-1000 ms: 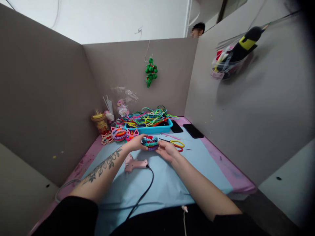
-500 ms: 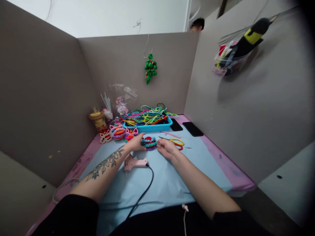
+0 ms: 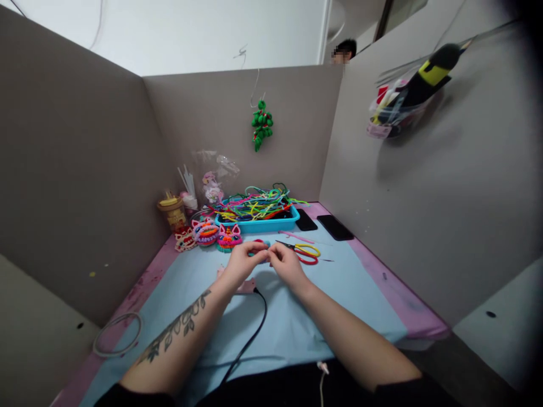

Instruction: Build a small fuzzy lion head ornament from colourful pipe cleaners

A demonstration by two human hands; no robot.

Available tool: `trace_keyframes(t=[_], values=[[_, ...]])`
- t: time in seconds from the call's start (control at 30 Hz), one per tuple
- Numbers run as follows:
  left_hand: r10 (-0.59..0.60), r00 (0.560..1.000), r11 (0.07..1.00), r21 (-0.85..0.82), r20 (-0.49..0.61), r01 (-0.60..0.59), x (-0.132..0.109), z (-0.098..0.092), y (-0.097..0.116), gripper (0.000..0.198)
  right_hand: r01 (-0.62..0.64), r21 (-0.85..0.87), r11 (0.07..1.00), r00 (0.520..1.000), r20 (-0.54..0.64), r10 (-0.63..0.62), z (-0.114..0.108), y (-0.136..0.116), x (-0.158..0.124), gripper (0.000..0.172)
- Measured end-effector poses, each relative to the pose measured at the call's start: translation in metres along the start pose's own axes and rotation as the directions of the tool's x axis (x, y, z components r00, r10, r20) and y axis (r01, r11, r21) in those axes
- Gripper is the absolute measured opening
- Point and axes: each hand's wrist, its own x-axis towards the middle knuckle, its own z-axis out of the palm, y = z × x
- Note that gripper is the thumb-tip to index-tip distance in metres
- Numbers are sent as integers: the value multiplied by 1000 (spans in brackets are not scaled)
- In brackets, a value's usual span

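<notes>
My left hand [image 3: 242, 261] and my right hand [image 3: 285, 264] meet above the light blue mat [image 3: 292, 316], fingers closed round a small teal pipe-cleaner figure [image 3: 259, 247]. Only its top edge shows between my fingers. A pink glue gun [image 3: 248, 287] lies under my left hand, mostly hidden, its black cord [image 3: 250, 339] trailing toward me. Scissors with yellow and red handles [image 3: 304, 252] lie just right of my right hand.
A blue tray of coloured pipe cleaners [image 3: 257, 210] stands at the back, two dark phones [image 3: 326, 224] to its right. Finished figures [image 3: 212, 233] and a yellow-lidded cup [image 3: 172, 210] sit back left. Grey partitions enclose the desk; a green ornament [image 3: 262, 124] hangs there.
Both hands have pulled the teal figure up off the mat and toward me, closing round it so it is mostly hidden. The view has shifted slightly.
</notes>
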Motion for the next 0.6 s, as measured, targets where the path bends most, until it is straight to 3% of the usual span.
trace_keyframes(t=[0.23,0.43,0.6], values=[[18,988,997,-68,-155,-28,-8,2,-11,23,78,14,997,997,15,-79,6,-6,-7,13],[22,976,994,-102,-215,-45,-15,-6,0,25,145,-61,988,989,31,-143,6,-8,-11,14],[46,970,992,-103,-238,-72,-22,-5,9,21,283,-141,949,959,43,-280,6,-18,-15,14]])
